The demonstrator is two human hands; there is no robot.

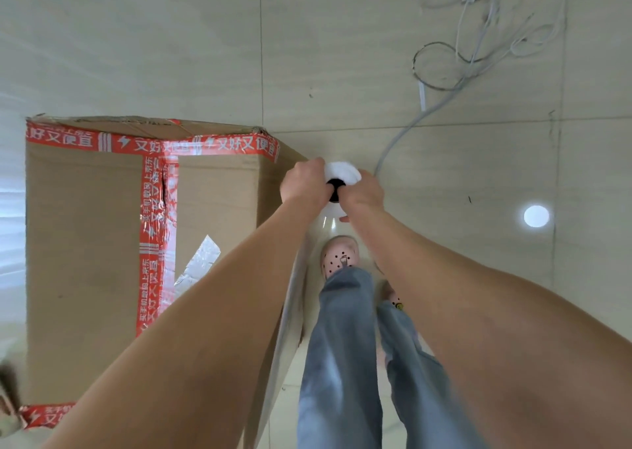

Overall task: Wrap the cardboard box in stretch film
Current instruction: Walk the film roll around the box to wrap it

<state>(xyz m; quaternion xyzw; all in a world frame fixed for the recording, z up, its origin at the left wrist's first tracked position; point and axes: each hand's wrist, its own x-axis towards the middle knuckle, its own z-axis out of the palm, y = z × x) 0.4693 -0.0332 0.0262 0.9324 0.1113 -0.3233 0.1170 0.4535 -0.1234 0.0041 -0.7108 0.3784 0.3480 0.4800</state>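
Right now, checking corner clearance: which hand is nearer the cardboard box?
Left. The left hand grips the film roll beside the cardboard box corner; the right hand grips the roll's far side, away from the box.

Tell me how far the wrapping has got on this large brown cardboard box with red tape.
Done: a sheet of clear film runs along the right side of the brown cardboard box. In hand: left hand and right hand grip the white roll of stretch film by its far right corner. Left: the top is bare cardboard and red tape; other sides cannot be judged.
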